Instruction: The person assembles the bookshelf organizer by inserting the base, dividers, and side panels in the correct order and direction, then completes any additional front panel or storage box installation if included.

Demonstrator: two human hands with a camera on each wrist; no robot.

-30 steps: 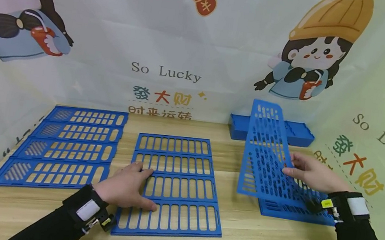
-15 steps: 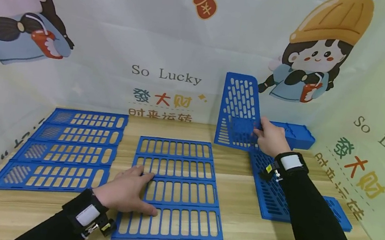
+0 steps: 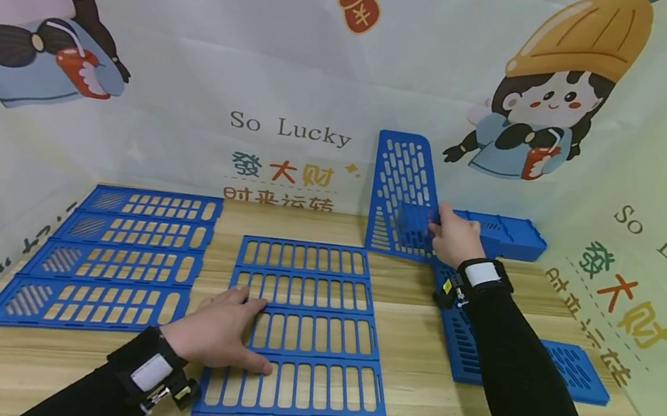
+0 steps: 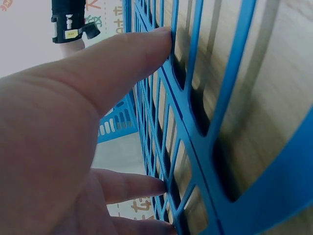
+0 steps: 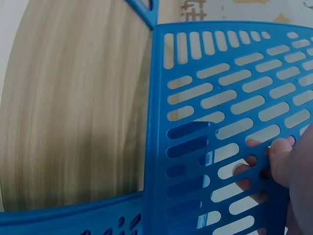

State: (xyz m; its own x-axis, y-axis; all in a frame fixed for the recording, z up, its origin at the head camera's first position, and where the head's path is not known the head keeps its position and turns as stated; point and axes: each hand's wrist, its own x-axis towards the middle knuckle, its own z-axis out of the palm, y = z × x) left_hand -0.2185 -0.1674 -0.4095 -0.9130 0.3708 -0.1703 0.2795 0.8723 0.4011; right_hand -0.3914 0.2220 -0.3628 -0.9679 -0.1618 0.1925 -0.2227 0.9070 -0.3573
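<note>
1. Toward three o'clock in the head view, the right hand (image 3: 458, 238) pinches the right-hand edge of a slotted panel (image 3: 403, 189), thumb and fingers on opposite faces, probably to keep it upright.
2. At seven o'clock the left hand (image 3: 221, 327), fingers spread and gripping nothing, rests on barred panels (image 3: 306, 309), perhaps steadying them.
3. Farther out, striped panels (image 3: 123, 244) lie edge to edge toward eight o'clock, seemingly grouped by kind; blue boxes (image 3: 520, 248) sit at three; slotted pieces (image 3: 595, 392) lie flat at four.

The slotted blue panel (image 3: 403, 188) stands upright, the blue grid (image 3: 319, 308) flat.
</note>
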